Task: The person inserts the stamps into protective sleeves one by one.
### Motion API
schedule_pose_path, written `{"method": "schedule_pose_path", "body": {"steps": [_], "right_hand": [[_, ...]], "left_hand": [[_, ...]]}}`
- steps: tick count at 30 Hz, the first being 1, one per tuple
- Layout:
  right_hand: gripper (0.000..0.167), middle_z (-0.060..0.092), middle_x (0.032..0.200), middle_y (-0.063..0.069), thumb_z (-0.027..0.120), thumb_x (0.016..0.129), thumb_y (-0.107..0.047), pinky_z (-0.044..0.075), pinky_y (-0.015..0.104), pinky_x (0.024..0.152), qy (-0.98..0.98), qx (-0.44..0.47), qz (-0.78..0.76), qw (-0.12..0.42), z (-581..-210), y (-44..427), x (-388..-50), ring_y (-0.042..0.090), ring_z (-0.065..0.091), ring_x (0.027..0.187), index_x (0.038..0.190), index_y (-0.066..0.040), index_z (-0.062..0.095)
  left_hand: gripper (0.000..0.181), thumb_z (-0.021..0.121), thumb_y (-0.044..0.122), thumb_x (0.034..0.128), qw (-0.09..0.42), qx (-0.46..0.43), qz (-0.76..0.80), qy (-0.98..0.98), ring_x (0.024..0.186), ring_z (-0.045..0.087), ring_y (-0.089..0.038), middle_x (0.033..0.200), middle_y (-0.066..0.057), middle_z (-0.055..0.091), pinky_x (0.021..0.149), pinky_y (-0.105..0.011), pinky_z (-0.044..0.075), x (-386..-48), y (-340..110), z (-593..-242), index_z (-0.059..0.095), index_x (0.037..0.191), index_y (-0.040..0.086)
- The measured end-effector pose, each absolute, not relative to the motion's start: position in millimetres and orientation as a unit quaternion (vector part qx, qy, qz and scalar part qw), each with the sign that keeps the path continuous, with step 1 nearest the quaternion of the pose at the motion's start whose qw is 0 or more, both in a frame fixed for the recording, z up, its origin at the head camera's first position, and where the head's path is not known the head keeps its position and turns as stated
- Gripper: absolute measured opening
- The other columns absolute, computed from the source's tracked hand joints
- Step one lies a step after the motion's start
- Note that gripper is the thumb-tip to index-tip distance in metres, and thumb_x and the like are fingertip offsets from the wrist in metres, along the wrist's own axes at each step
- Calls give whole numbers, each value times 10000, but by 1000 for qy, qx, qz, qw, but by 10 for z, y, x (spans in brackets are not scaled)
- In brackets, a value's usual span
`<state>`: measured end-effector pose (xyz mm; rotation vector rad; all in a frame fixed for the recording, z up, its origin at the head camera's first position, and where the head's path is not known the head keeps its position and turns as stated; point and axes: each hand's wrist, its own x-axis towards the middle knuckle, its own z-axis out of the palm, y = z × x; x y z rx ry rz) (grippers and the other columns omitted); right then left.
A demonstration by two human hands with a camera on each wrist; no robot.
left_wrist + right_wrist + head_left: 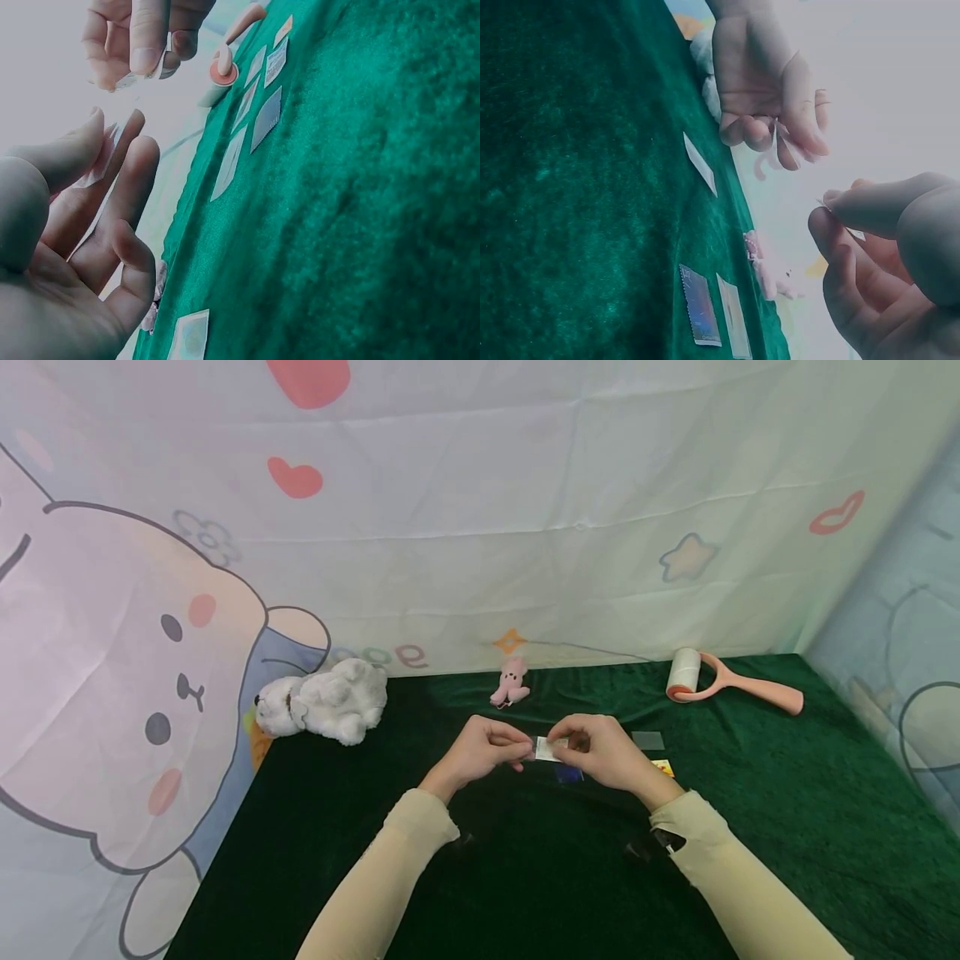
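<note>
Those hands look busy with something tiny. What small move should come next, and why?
I'd probably bring the right hand slightly toward the left hand, to line up their pieces. The right pinches a small white piece, the left a thin piece, and both wrist views show a gap between the hands. Both are raised above the green cloth, so that seems easy.

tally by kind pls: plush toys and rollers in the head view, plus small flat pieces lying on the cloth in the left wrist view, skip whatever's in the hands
Plush toys: 2 (white plush toy, pink plush toy)
Rollers: 1 (peach-handled roller)
Small flat pieces on the green cloth: 7
Total: 10
</note>
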<state>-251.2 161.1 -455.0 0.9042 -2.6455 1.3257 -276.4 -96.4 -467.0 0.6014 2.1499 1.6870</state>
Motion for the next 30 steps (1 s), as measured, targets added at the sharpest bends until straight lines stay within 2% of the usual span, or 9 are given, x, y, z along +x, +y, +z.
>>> {"method": "schedule_pose_path", "body": {"steps": [3, 5, 10, 12, 20, 26, 30], "right_hand": [[120, 707, 983, 3, 752, 973, -81, 537, 285, 645, -855, 284, 434, 20, -4552, 1609, -2504, 165, 626, 771, 1074, -146, 746], [99, 698, 945, -3, 755, 974, -91, 529, 283, 631, -854, 281, 437, 19, -4553, 1609, -2502, 166, 621, 748, 1055, -147, 742], [64, 685, 900, -21, 762, 972, -92, 523, 281, 635, -855, 279, 436, 22, -4560, 1611, -2506, 165, 602, 729, 1008, -144, 747], [58, 688, 896, -25, 762, 972, -92, 526, 281, 645, -856, 279, 434, 22, -4562, 1612, -2510, 166, 602, 732, 1003, -141, 756], [78, 708, 919, -30, 764, 970, -92, 549, 295, 691, -858, 282, 430, 19, -4553, 1612, -2511, 170, 613, 773, 1012, -156, 778], [79, 709, 929, -41, 766, 971, -104, 542, 290, 693, -861, 285, 422, 15, -4553, 1610, -2514, 164, 612, 789, 1021, -162, 783], [84, 699, 926, -39, 763, 974, -106, 537, 289, 689, -858, 282, 429, 11, -4563, 1606, -2513, 169, 609, 787, 1028, -168, 776]], "left_hand": [[148, 730, 116, 1002, 162, 218, 586, 763, 923, 723, -432, 1004, -102, 801, 793, -381, 628, -2759, -970, -4684, 797, 1099, 26], [144, 727, 121, 1005, 154, 222, 579, 770, 879, 713, -421, 1009, -93, 797, 774, -403, 629, -2753, -969, -4686, 797, 1100, 38], [142, 742, 157, 1001, 135, 222, 554, 791, 735, 695, -245, 1033, -53, 778, 802, -492, 614, -2738, -957, -4690, 803, 1111, 92], [150, 749, 182, 998, 131, 225, 543, 798, 722, 687, -212, 1035, -40, 774, 808, -503, 604, -2733, -951, -4689, 805, 1117, 110], [165, 761, 214, 991, 117, 253, 515, 811, 727, 671, -222, 1000, -19, 774, 716, -353, 574, -2735, -923, -4662, 812, 1124, 130], [216, 755, 199, 996, 121, 260, 518, 806, 737, 682, -207, 1014, -20, 786, 723, -399, 601, -2724, -905, -4657, 773, 1198, 123], [244, 740, 235, 1009, 123, 266, 508, 810, 753, 678, -206, 1027, 7, 777, 715, -374, 590, -2709, -903, -4664, 763, 1235, 143]]}}
